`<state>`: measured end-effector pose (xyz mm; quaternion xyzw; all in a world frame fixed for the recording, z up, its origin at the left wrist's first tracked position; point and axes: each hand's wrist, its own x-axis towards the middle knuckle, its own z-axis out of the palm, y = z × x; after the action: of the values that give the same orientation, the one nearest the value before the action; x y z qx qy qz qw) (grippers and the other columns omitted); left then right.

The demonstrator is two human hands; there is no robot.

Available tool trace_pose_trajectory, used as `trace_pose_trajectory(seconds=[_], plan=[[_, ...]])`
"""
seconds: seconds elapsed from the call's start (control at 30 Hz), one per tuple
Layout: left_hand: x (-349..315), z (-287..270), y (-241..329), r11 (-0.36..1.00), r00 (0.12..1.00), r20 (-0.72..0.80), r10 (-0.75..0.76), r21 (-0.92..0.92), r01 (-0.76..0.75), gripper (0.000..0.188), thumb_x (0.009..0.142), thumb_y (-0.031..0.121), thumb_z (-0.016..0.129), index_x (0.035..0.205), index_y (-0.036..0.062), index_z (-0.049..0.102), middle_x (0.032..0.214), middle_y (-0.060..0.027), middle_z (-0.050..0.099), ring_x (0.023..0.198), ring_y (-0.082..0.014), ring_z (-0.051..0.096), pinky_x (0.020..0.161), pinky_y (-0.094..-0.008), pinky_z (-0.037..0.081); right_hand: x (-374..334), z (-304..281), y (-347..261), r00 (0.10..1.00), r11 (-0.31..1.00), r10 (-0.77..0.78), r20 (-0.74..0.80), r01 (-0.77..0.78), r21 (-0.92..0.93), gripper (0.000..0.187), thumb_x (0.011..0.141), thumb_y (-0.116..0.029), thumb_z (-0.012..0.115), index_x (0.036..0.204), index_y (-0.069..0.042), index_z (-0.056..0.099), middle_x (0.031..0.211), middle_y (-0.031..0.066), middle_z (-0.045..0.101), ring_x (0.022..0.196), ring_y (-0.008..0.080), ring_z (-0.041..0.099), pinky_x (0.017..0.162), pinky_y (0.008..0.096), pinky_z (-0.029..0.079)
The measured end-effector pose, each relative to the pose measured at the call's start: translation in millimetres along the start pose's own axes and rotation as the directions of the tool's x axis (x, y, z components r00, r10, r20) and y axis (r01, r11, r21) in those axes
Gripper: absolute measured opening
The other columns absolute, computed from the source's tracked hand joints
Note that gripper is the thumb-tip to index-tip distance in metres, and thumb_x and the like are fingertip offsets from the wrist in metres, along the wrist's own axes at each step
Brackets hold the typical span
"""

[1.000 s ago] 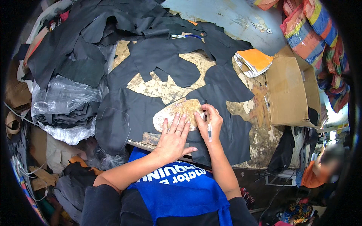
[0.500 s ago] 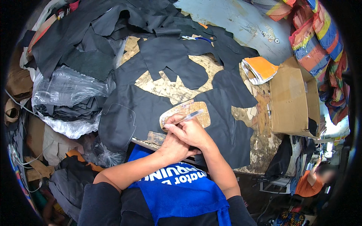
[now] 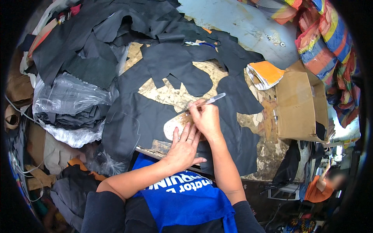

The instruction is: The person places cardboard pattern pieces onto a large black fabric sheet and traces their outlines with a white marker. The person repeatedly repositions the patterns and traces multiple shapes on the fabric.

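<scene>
A rounded tan template lies on a black leather piece at the table's near side. Spread flat across the template, my left hand has its fingers extended and presses it down. My right hand grips a clear-barrelled pen, its tip at the template's far edge. Part of the template is hidden under both hands. To the left, a thin pale outline is drawn on the leather.
Black leather sheets are heaped at the far left, above a plastic-wrapped bundle. Scissors lie at the back. An orange-covered pad and a cardboard box stand right. A person in orange is at lower right.
My right hand and the pen have moved from the template's near left side to its far edge. My left hand has slid up and flattened onto the template.
</scene>
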<state>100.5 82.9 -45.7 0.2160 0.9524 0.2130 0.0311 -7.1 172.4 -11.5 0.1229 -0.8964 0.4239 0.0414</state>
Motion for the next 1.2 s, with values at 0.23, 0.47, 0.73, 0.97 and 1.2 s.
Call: trace_pose_trajectory(seconds=[0.23, 0.47, 0.73, 0.97, 1.2], plan=[[6.5, -5.9, 2.5, 0.998, 0.998, -0.044, -0.044, 0.049, 0.046, 0.065, 0.087, 0.048, 0.053, 0.129, -0.0012, 0.048, 0.141, -0.0197, 0.037, 0.133, -0.0362, 0.029, 0.099, -0.0633, 0.027, 8.3, -11.4, 30.2, 0.988, 0.993, 0.083, -0.130, -0.071, 0.091, 0.019, 0.088, -0.013, 0.060, 0.081, 0.005, 0.062, 0.062, 0.0085, 0.064, 0.060, 0.0124, 0.065, 0.054, 0.0272, 0.049], [27.9, -25.2, -7.4, 0.989, 0.997, 0.050, -0.055, 0.138, 0.047, 0.039, 0.088, 0.022, 0.054, 0.126, 0.0133, 0.054, 0.129, -0.0172, 0.048, 0.117, -0.0345, 0.044, 0.086, -0.0616, 0.038, 6.4, -5.9, 36.0, 0.985, 0.989, 0.066, -0.158, -0.043, 0.143, 0.018, 0.090, -0.011, 0.059, 0.082, 0.005, 0.060, 0.064, 0.0071, 0.063, 0.059, 0.0110, 0.063, 0.053, 0.0256, 0.049], [44.0, -46.1, -13.8, 0.997, 0.981, 0.179, -0.076, 0.020, 0.073, 0.050, 0.077, 0.011, 0.060, 0.126, 0.0240, 0.058, 0.130, -0.0148, 0.047, 0.115, -0.0338, 0.044, 0.085, -0.0589, 0.045, 1.7, -30.7, 46.9, 0.993, 0.994, 0.014, -0.116, -0.002, 0.106, 0.017, 0.084, -0.013, 0.064, 0.078, 0.003, 0.062, 0.058, 0.0149, 0.059, 0.049, 0.0191, 0.058, 0.050, 0.0321, 0.044], [58.9, -60.3, -23.1, 0.999, 0.953, 0.303, -0.018, -0.023, 0.026, 0.057, 0.071, 0.001, 0.060, 0.124, 0.0237, 0.060, 0.128, -0.0202, 0.047, 0.111, -0.0370, 0.052, 0.090, -0.0446, 0.048, -22.2, -42.3, 58.7, 0.975, 0.996, 0.089, -0.202, -0.087, 0.015, 0.020, 0.090, -0.013, 0.060, 0.082, 0.005, 0.060, 0.063, 0.0063, 0.062, 0.056, 0.0100, 0.061, 0.049, 0.0247, 0.048], [76.9, -59.0, -35.9, 0.999, 0.930, 0.367, 0.025, -0.047, -0.008, 0.055, 0.073, -0.002, 0.063, 0.120, 0.0275, 0.063, 0.136, -0.0215, 0.044, 0.114, -0.0315, 0.055, 0.095, -0.0365, 0.046, -76.1, -48.0, 35.7, 0.970, 0.997, 0.076, -0.232, -0.081, -0.015, 0.014, 0.088, -0.007, 0.060, 0.081, 0.004, 0.056, 0.068, 0.0163, 0.061, 0.055, 0.0247, 0.060, 0.053, 0.0322, 0.045]])
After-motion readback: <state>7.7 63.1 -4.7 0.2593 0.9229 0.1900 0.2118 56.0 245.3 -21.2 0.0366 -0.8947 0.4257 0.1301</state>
